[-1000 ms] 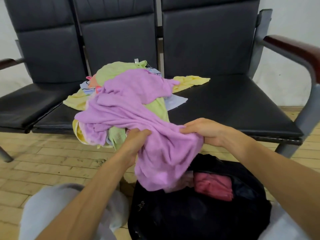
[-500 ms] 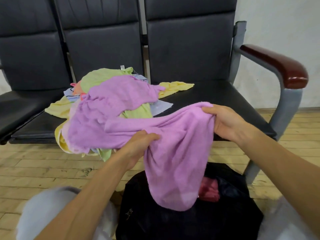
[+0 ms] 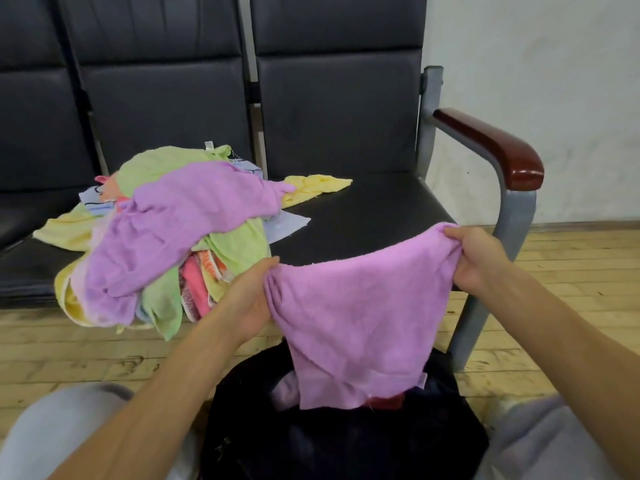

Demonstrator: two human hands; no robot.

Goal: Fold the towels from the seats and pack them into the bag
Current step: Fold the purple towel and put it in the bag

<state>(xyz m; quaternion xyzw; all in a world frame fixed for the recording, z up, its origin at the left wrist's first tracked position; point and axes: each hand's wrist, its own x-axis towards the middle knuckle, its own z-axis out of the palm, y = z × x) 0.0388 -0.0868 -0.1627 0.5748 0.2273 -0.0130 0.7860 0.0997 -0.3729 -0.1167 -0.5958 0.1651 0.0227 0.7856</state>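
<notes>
I hold a purple towel [image 3: 360, 320] spread in the air between both hands, above the open black bag [image 3: 311, 441] on the floor. My left hand [image 3: 247, 299] grips its left corner and my right hand [image 3: 479, 259] grips its right corner. The towel hangs down and its lower edge covers part of the bag's opening, where a bit of red cloth [image 3: 391, 401] shows. A heap of towels [image 3: 166, 237] lies on the middle black seat [image 3: 27, 271], with another purple towel [image 3: 180, 216] on top, over green, yellow and pink ones.
The right seat [image 3: 374, 216] is bare beside the heap, with a yellow towel corner [image 3: 318, 185] lying onto it. A wooden armrest [image 3: 491, 147] on a grey metal frame stands at the right. Wooden plank floor [image 3: 571, 271] runs under the seats. My knees frame the bag.
The purple towel has come free of the heap. My right hand moved right and my left hand took the other corner, so the towel now hangs spread between them.
</notes>
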